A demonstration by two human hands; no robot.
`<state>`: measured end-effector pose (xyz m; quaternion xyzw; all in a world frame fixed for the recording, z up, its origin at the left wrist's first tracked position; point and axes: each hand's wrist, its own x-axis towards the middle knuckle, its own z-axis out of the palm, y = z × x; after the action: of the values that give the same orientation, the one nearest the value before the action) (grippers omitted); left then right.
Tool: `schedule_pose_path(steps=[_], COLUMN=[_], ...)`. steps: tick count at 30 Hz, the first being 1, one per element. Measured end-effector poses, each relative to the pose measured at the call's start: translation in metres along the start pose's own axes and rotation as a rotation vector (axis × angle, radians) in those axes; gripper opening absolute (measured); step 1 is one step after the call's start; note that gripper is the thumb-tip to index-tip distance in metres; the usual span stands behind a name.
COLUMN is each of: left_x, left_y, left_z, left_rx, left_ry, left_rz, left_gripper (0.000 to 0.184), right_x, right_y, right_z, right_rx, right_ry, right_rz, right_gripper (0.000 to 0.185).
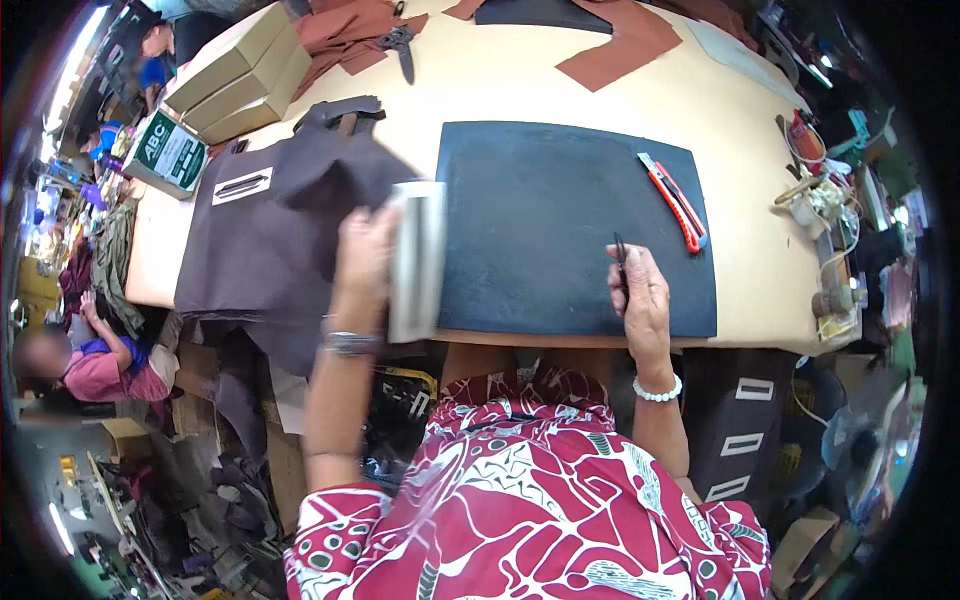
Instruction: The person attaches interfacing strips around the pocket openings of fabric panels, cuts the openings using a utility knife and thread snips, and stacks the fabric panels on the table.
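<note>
My left hand is closed on a pale slotted strip, blurred by motion, at the left edge of a black mat. Thumb and fingers of my right hand pinch a small dark slender tool over the mat's lower right part. A red utility knife lies on the mat's right side. Dark brown material spreads over the table to the left, with a small pale slotted rectangle on it.
Cardboard boxes and an ABC box stand at the upper left. Scissors and reddish-brown pieces lie at the table's far side. A person sits at the left. Tools and cords crowd the right edge.
</note>
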<state>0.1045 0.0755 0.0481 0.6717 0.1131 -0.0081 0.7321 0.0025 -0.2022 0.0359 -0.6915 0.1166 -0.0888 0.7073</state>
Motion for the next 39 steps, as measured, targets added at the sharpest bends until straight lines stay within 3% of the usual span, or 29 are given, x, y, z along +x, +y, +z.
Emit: schedule_pose_path(steps=[1,3,6,12,27,39], left_x=[-0.001,-0.011,-0.031,-0.047,-0.058,-0.069], left_y=[-0.019,-0.037,-0.036,-0.039,-0.040,-0.040], left_z=[0.033,0.084,0.131,0.128,0.113,0.114], left_rx=[-0.061,-0.293,-0.604,-0.524,-0.498,-0.535], left_ry=[0.042,-0.158,-0.272,-0.358,-0.349,-0.296], left_rz=[-0.003,0.011,0.062,0.053,0.072,0.095], left_gripper=[0.027,0.025,0.013,0.013,0.011,0.010], right_x=[-0.005,-0.013,-0.015,-0.006,-0.005,-0.010], right_y=[-0.008,-0.022,-0.023,-0.005,-0.005,-0.002], right_z=[0.009,0.023,0.030,0.029,0.027,0.039], right_rx=[0.044,0.131,0.204,0.240,0.266,0.316], right_ry=[-0.026,-0.069,-0.123,-0.014,-0.113,-0.055], right_rz=[0.005,0.010,0.034,0.060,0.154,0.114], right_gripper=[0.029,0.028,0.026,0.022,0.027,0.021])
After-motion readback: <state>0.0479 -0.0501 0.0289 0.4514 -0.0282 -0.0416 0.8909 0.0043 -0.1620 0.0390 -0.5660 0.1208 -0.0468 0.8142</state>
